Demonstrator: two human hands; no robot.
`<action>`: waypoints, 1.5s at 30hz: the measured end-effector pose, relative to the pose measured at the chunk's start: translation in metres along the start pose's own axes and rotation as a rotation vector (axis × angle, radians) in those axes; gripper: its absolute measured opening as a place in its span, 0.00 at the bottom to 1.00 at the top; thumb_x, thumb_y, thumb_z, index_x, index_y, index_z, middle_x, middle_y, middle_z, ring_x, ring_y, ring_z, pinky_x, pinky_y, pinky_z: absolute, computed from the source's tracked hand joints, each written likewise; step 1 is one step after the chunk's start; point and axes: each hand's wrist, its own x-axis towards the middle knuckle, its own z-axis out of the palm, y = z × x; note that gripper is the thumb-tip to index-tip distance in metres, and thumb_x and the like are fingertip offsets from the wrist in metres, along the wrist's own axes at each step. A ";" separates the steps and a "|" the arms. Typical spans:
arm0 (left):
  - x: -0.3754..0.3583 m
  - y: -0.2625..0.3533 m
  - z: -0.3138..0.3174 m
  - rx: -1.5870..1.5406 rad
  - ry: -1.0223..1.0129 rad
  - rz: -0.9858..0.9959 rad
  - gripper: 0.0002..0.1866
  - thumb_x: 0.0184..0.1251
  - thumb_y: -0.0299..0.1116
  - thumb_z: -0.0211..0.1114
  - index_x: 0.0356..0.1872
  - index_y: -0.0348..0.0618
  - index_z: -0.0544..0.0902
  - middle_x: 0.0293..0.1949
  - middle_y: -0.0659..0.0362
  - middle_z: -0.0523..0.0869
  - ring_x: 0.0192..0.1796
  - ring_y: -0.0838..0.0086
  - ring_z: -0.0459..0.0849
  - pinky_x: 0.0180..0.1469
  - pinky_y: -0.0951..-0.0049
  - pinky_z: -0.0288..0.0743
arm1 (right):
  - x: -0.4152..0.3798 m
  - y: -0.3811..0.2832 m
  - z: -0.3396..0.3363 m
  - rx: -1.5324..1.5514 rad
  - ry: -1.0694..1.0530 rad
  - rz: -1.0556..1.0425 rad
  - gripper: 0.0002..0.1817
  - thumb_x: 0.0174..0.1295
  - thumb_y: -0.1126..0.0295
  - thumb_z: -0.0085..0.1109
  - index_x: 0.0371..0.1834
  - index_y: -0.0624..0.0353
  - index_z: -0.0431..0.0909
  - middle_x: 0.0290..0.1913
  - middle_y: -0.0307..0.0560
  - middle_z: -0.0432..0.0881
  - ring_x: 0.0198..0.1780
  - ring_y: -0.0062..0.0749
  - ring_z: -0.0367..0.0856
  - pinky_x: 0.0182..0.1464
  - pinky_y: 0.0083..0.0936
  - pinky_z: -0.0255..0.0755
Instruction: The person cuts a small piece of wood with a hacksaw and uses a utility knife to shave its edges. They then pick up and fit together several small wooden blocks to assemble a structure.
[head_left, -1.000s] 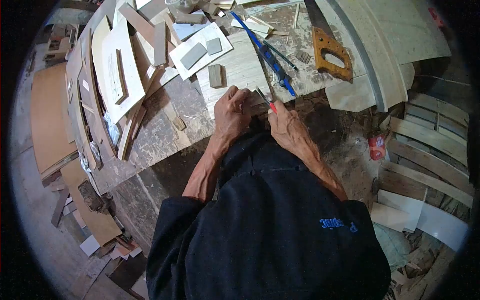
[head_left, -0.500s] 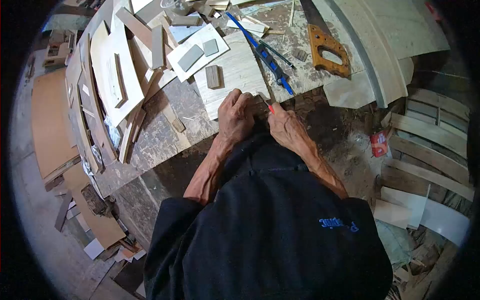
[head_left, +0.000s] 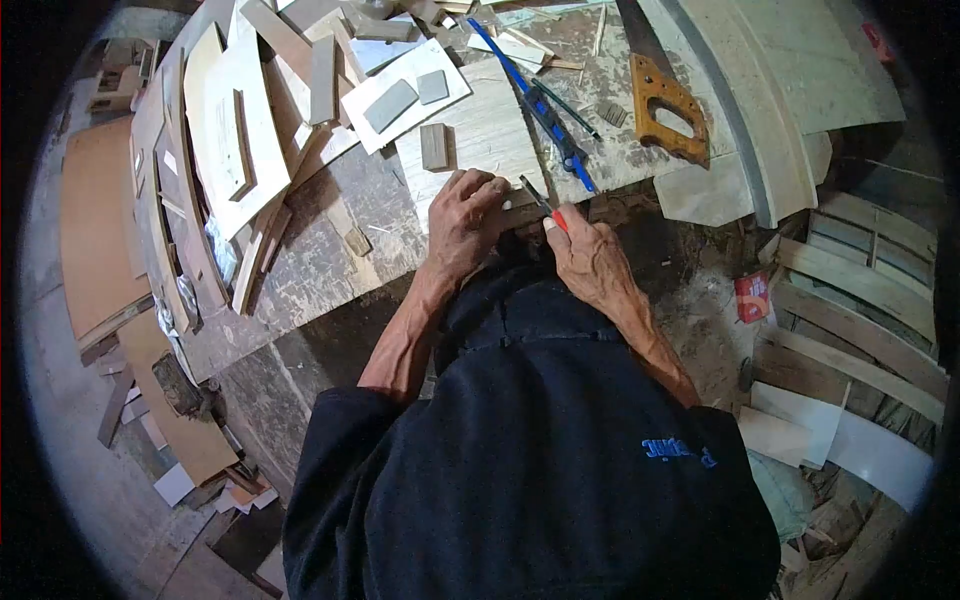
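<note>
My left hand (head_left: pixel 466 222) is closed at the front edge of a pale wooden board (head_left: pixel 480 120), fingers curled down. What they grip is hidden; a tiny whitish bit shows beside the fingertips. In my right hand (head_left: pixel 597 262) is a red-handled tool (head_left: pixel 545 202), its slim dark metal end pointing up and left over the board's front edge. The tool's tip is just right of my left knuckles, apart from them. On the board rests a small wooden block (head_left: pixel 434 147), beyond my left hand.
A blue bar-like tool (head_left: pixel 548 120) and a handsaw (head_left: pixel 670 110) lie on the worn workbench (head_left: pixel 320 270). Grey blocks (head_left: pixel 391 106) sit on a white panel (head_left: pixel 452 68). Wood strips (head_left: pixel 325 80) are piled at the left. Slatted wood (head_left: pixel 860 270) stands at the right.
My right hand has drawn the red-handled tool away to the right, so more of its metal end shows. My left hand stays closed near the board's edge.
</note>
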 end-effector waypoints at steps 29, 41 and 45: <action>-0.006 0.013 0.014 -0.339 0.193 -0.257 0.10 0.60 0.19 0.69 0.42 0.37 0.84 0.41 0.51 0.83 0.40 0.62 0.87 0.40 0.70 0.80 | 0.005 0.000 -0.005 -0.011 -0.090 0.025 0.13 0.73 0.61 0.51 0.45 0.61 0.70 0.23 0.65 0.79 0.29 0.65 0.82 0.31 0.51 0.71; -0.003 0.015 0.012 -0.293 0.171 -0.287 0.07 0.61 0.21 0.70 0.40 0.35 0.85 0.38 0.51 0.84 0.38 0.64 0.87 0.40 0.70 0.80 | 0.005 0.000 -0.006 -0.036 -0.113 0.040 0.12 0.73 0.61 0.50 0.47 0.60 0.70 0.27 0.67 0.81 0.33 0.66 0.83 0.33 0.52 0.73; 0.001 0.021 0.007 -0.314 0.167 -0.304 0.06 0.62 0.22 0.70 0.39 0.34 0.85 0.37 0.52 0.83 0.38 0.67 0.86 0.39 0.72 0.80 | 0.005 -0.007 -0.008 -0.060 -0.114 0.033 0.12 0.72 0.63 0.50 0.47 0.60 0.70 0.27 0.66 0.82 0.33 0.66 0.83 0.33 0.52 0.74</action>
